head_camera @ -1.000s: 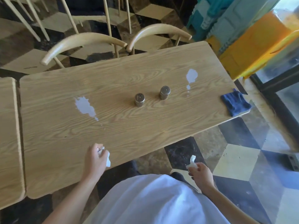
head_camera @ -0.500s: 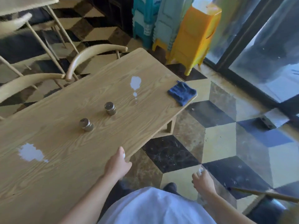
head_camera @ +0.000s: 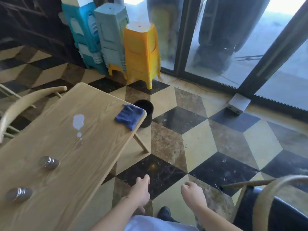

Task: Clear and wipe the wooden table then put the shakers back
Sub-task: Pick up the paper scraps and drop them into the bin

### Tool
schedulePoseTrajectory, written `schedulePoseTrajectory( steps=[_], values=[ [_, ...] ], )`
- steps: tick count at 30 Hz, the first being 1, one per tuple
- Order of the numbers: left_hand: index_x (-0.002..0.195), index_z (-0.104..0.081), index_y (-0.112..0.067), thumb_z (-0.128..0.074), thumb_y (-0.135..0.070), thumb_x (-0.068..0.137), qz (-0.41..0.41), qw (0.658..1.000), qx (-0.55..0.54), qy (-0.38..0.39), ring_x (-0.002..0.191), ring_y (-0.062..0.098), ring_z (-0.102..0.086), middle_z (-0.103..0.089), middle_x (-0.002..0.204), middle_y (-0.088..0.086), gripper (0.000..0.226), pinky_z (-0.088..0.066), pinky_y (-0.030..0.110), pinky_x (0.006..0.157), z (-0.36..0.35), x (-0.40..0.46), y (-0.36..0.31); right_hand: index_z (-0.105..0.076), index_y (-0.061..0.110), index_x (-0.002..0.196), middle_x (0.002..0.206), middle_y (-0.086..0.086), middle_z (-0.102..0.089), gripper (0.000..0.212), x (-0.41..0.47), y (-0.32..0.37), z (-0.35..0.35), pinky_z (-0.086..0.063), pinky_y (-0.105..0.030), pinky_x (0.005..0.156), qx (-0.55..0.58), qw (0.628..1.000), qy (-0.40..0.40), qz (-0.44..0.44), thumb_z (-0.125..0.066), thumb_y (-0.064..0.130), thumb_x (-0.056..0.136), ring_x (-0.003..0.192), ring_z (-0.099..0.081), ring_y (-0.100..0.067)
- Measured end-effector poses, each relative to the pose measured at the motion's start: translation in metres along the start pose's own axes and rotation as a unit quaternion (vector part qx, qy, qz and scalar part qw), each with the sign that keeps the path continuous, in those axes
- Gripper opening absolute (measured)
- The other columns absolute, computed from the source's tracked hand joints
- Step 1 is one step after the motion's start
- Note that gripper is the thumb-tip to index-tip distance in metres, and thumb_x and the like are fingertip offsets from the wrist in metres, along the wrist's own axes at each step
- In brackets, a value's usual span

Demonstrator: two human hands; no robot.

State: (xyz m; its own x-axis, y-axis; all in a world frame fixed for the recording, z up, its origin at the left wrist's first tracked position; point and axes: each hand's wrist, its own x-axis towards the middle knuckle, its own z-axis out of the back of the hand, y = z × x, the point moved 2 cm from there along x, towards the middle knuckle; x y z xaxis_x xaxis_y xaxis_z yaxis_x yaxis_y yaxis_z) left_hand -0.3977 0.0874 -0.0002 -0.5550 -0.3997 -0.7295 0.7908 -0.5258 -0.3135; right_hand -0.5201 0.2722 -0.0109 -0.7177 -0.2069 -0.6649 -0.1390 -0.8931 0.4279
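The wooden table (head_camera: pixel 70 164) fills the left of the head view. Two metal shakers stand on it, one (head_camera: pixel 48 162) farther off and one (head_camera: pixel 19 194) close by at the left edge. A white spill (head_camera: pixel 79 121) lies toward the far end. A folded blue cloth (head_camera: pixel 129 115) rests on the far right corner. My left hand (head_camera: pixel 141 189) hangs over the floor just off the table's near edge, fingers curled. My right hand (head_camera: pixel 193 192) is a fist beside it. The crumpled tissues seen in both hands earlier are hidden inside them now.
A black bin (head_camera: pixel 146 112) stands on the tiled floor just past the table's far corner. Stacked plastic stools (head_camera: pixel 141 52) line the back by the glass doors (head_camera: pixel 216 39). Chairs sit behind the table (head_camera: pixel 25 100) and at the lower right (head_camera: pixel 266 197).
My view has swung right and away from the table. My left hand left the table's edge and now hangs over the floor; the right hand rose beside it. The bin has come into view.
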Motion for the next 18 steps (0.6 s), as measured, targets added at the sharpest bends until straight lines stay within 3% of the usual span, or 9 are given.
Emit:
schedulePoseTrajectory(
  steps=[4, 6, 8, 10, 12, 14, 16, 18],
  values=[
    [0.099, -0.034, -0.033, -0.042, 0.009, 0.085, 0.025, 0.998, 0.022, -0.05, 0.076, 0.014, -0.052, -0.035, 0.109, 0.0, 0.045, -0.049, 0.028, 0.064, -0.014, 0.013, -0.012, -0.058, 0.017, 0.068, 0.077, -0.003, -0.065, 0.041, 0.016, -0.013, 0.013, -0.047, -0.028, 0.066, 0.016, 0.998, -0.004, -0.067, -0.037, 0.044, 0.09, 0.072, -0.062, -0.02],
    [0.098, -0.034, -0.032, -0.044, 0.005, 0.084, 0.028, 0.995, 0.029, -0.093, 0.076, 0.009, -0.043, -0.032, 0.108, 0.0, 0.041, -0.038, 0.022, 0.063, -0.004, 0.026, -0.008, -0.061, 0.016, 0.08, 0.089, -0.005, -0.065, 0.034, 0.028, -0.015, 0.018, -0.052, -0.032, 0.079, 0.015, 0.994, -0.001, -0.106, -0.037, 0.037, 0.093, 0.082, -0.062, -0.022],
    [0.099, -0.033, -0.028, -0.049, -0.002, 0.081, 0.043, 0.993, 0.029, -0.11, 0.082, 0.012, -0.043, -0.03, 0.109, 0.001, 0.035, -0.04, 0.023, 0.068, 0.009, 0.044, -0.002, -0.059, 0.013, 0.097, 0.103, -0.007, -0.063, 0.024, 0.04, -0.014, 0.021, -0.054, -0.036, 0.087, 0.003, 0.991, 0.008, -0.132, -0.039, 0.025, 0.095, 0.092, -0.061, -0.025],
    [0.097, -0.034, -0.027, -0.048, -0.007, 0.075, 0.056, 0.993, 0.035, -0.1, 0.089, 0.022, -0.047, -0.029, 0.106, 0.0, 0.032, -0.044, 0.03, 0.081, 0.017, 0.066, -0.002, -0.047, 0.01, 0.117, 0.111, -0.009, -0.059, 0.021, 0.053, -0.01, 0.024, -0.058, -0.04, 0.087, 0.001, 0.988, 0.035, -0.147, -0.038, 0.013, 0.097, 0.097, -0.064, -0.027],
    [0.09, -0.035, -0.031, -0.042, -0.008, 0.073, 0.05, 0.995, 0.051, -0.063, 0.093, 0.024, -0.043, -0.031, 0.106, -0.001, 0.029, -0.038, 0.033, 0.084, 0.02, 0.091, -0.01, -0.038, 0.01, 0.129, 0.112, -0.011, -0.059, 0.031, 0.069, -0.002, 0.033, -0.061, -0.04, 0.082, 0.016, 0.988, 0.047, -0.147, -0.038, 0.007, 0.097, 0.095, -0.066, -0.027],
    [0.081, -0.041, -0.034, -0.034, -0.008, 0.078, 0.04, 0.999, 0.03, -0.016, 0.102, 0.028, -0.043, -0.038, 0.111, 0.001, 0.027, -0.037, 0.037, 0.088, 0.028, 0.121, -0.025, -0.039, 0.01, 0.131, 0.12, -0.012, -0.059, 0.034, 0.087, 0.008, 0.049, -0.057, -0.039, 0.083, 0.007, 0.989, 0.038, -0.14, -0.034, 0.008, 0.097, 0.098, -0.063, -0.028],
    [0.086, -0.053, -0.033, -0.033, -0.015, 0.088, 0.047, 0.999, -0.007, 0.003, 0.113, 0.034, -0.044, -0.044, 0.116, 0.006, 0.027, -0.038, 0.04, 0.099, 0.047, 0.151, -0.042, -0.045, 0.014, 0.126, 0.127, -0.012, -0.058, 0.031, 0.1, 0.022, 0.071, -0.05, -0.036, 0.088, -0.031, 0.992, 0.013, -0.12, -0.029, 0.017, 0.1, 0.107, -0.059, -0.03],
    [0.086, -0.062, -0.033, -0.033, -0.02, 0.093, 0.025, 0.999, -0.036, 0.011, 0.112, 0.032, -0.043, -0.048, 0.114, 0.005, 0.032, -0.037, 0.041, 0.102, 0.068, 0.178, -0.059, -0.047, 0.017, 0.108, 0.116, -0.01, -0.055, 0.025, 0.112, 0.036, 0.094, -0.045, -0.037, 0.086, -0.109, 0.991, 0.013, -0.078, -0.024, 0.021, 0.101, 0.113, -0.058, -0.032]
  ],
)
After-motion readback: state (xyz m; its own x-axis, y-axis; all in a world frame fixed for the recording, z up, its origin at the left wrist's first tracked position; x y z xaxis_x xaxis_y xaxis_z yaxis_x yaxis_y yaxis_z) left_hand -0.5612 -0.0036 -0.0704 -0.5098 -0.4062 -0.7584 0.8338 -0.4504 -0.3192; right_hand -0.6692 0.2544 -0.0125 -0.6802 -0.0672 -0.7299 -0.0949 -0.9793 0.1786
